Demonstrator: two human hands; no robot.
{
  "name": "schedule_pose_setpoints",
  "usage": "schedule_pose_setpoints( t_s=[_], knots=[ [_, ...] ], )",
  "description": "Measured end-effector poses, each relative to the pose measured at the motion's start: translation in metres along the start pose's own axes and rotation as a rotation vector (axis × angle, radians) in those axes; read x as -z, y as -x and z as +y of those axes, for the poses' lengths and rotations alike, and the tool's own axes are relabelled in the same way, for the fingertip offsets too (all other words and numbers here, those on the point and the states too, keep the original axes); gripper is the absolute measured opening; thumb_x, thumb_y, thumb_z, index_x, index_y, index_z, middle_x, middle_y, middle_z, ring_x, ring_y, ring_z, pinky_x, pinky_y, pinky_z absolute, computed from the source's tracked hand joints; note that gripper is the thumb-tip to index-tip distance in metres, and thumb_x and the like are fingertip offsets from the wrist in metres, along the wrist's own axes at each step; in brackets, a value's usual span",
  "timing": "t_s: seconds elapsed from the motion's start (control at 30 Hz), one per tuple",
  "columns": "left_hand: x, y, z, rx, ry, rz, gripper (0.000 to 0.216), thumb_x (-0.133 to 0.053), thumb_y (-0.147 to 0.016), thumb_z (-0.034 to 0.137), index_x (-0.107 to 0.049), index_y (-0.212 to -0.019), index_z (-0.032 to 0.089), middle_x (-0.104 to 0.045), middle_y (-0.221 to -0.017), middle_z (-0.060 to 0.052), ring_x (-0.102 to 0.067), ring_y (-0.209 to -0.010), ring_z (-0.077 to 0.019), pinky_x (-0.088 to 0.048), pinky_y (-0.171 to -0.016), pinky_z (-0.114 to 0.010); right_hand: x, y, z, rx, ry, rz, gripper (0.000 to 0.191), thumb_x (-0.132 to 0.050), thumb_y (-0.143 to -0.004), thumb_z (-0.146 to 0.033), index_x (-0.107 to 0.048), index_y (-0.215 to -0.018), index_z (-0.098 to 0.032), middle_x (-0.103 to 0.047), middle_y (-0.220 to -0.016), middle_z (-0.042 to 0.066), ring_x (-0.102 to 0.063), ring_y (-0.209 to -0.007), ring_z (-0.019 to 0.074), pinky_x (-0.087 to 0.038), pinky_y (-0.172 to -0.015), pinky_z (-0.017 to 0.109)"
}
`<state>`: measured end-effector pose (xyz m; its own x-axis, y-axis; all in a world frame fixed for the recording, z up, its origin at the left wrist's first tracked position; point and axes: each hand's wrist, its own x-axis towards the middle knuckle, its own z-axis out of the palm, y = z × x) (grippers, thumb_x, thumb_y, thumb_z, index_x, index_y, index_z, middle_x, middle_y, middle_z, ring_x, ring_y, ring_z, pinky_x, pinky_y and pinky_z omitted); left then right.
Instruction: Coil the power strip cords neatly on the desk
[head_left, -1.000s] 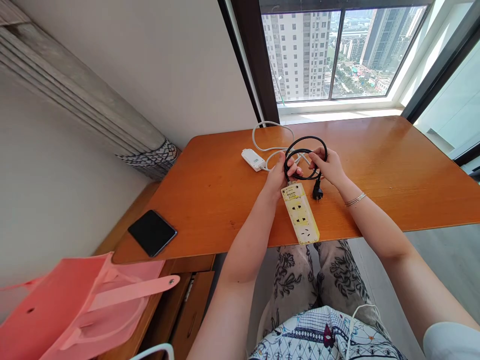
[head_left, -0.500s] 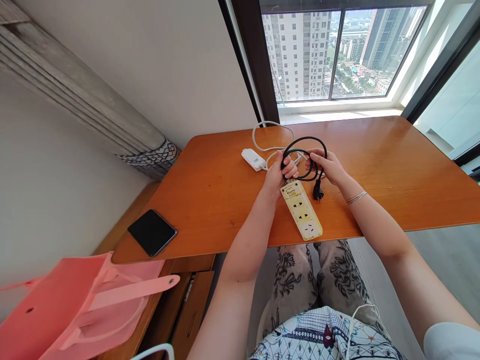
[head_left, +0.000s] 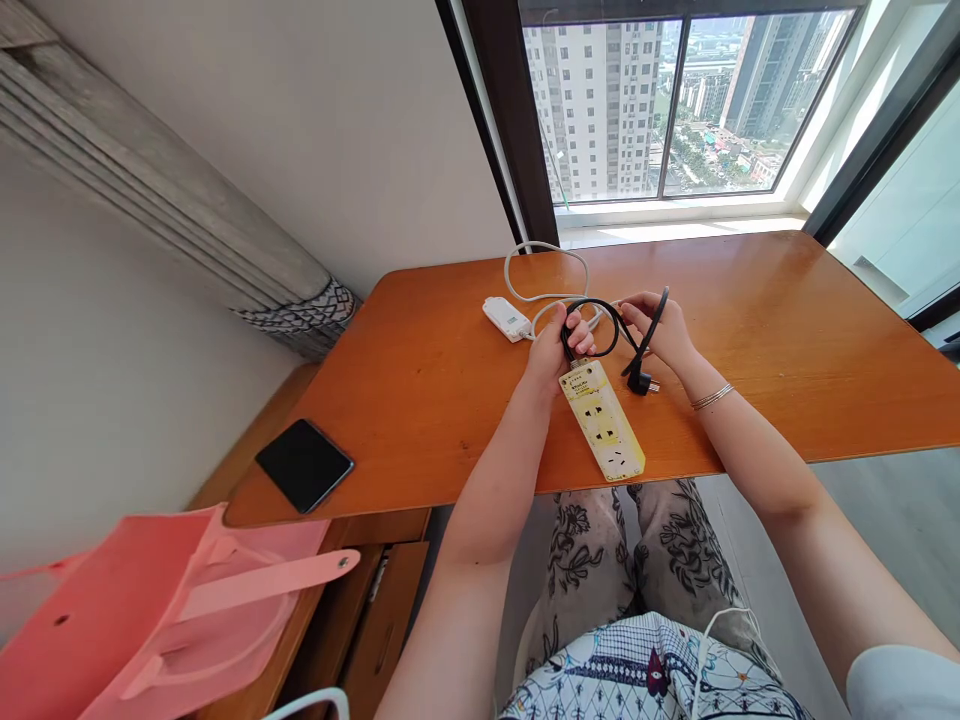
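Note:
A yellowed power strip [head_left: 602, 420] lies near the front edge of the wooden table, its sockets facing up. Its black cord [head_left: 617, 322] rises from the far end in a loop. My left hand [head_left: 564, 340] is closed around the cord just above the strip. My right hand [head_left: 654, 322] pinches another part of the cord to the right. Below the right hand dangles the black plug [head_left: 643, 382], its prongs pointing right. Behind my hands a white cable [head_left: 547, 297] lies coiled, joined to a white adapter-like block [head_left: 507, 319].
A black phone [head_left: 304, 465] rests at the left of the wooden table [head_left: 420, 400]. Beside the table's left front corner stands a pink bag [head_left: 150, 610] with a strap. A window [head_left: 660, 120] is beyond the far edge, and a rolled curtain [head_left: 300, 300] hangs at left.
The black cord's big loop between my hands has become smaller. The plug has swung from pointing down to pointing right. My left hand and the power strip have barely moved.

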<state>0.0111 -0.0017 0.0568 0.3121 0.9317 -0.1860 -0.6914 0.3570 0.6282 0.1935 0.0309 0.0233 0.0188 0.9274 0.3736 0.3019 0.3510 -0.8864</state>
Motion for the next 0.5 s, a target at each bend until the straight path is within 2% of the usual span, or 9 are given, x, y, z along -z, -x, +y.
schedule_pose_setpoints(
  t_s=[0.07,0.13,0.23,0.33,0.43,0.5],
  knots=[
    [0.001,-0.001,0.001,-0.005,0.014,-0.006,0.05,-0.045,-0.104,0.049,-0.035,-0.065,0.02,-0.025,-0.047,0.009,-0.033,-0.035,-0.0059,-0.037,-0.043,-0.017,0.002,-0.001,0.0,0.014,-0.03,-0.001,0.032,-0.072,-0.08,-0.048,-0.073,-0.091,-0.018,-0.075,-0.087,0.007,-0.068,-0.081,0.0192,-0.056,-0.077,0.034],
    [0.001,-0.001,0.002,-0.019,0.03,-0.009,0.05,-0.044,-0.105,0.049,-0.035,-0.065,0.02,-0.023,-0.046,0.01,-0.029,-0.034,-0.0052,-0.034,-0.041,-0.016,0.004,-0.001,-0.003,-0.011,-0.11,-0.064,0.039,-0.076,-0.076,-0.05,-0.072,-0.097,-0.018,-0.072,-0.081,0.004,-0.065,-0.074,0.0167,-0.055,-0.073,0.033],
    [0.001,0.0,0.006,-0.046,0.057,-0.007,0.05,-0.045,-0.105,0.049,-0.033,-0.065,0.02,-0.021,-0.046,0.01,-0.024,-0.033,-0.0048,-0.03,-0.039,-0.016,0.011,0.001,-0.013,-0.093,-0.241,-0.211,0.048,-0.077,-0.076,-0.054,-0.07,-0.105,-0.017,-0.064,-0.067,-0.002,-0.058,-0.061,0.0121,-0.052,-0.061,0.028],
    [0.0,0.001,0.008,-0.088,0.087,-0.017,0.051,-0.036,-0.108,0.046,-0.033,-0.064,0.02,-0.02,-0.046,0.01,-0.022,-0.033,-0.0051,-0.029,-0.038,-0.017,0.019,0.005,-0.021,-0.132,-0.308,-0.375,0.05,-0.078,-0.077,-0.052,-0.069,-0.111,-0.016,-0.059,-0.061,-0.005,-0.054,-0.056,0.0101,-0.047,-0.055,0.024],
    [-0.001,0.002,0.008,-0.12,0.107,-0.025,0.051,-0.03,-0.109,0.044,-0.032,-0.064,0.02,-0.02,-0.046,0.009,-0.023,-0.033,-0.0053,-0.029,-0.039,-0.017,0.028,0.006,-0.025,-0.138,-0.344,-0.561,0.049,-0.074,-0.082,-0.051,-0.07,-0.115,-0.015,-0.064,-0.064,-0.002,-0.059,-0.058,0.0113,-0.046,-0.054,0.023],
    [-0.001,0.002,0.008,-0.134,0.109,-0.015,0.051,-0.034,-0.108,0.045,-0.032,-0.064,0.02,-0.021,-0.047,0.009,-0.024,-0.033,-0.0054,-0.03,-0.04,-0.017,0.033,0.006,-0.025,-0.133,-0.352,-0.669,0.048,-0.071,-0.085,-0.051,-0.07,-0.116,-0.015,-0.068,-0.07,0.001,-0.062,-0.062,0.0125,-0.048,-0.055,0.023]
  ],
)
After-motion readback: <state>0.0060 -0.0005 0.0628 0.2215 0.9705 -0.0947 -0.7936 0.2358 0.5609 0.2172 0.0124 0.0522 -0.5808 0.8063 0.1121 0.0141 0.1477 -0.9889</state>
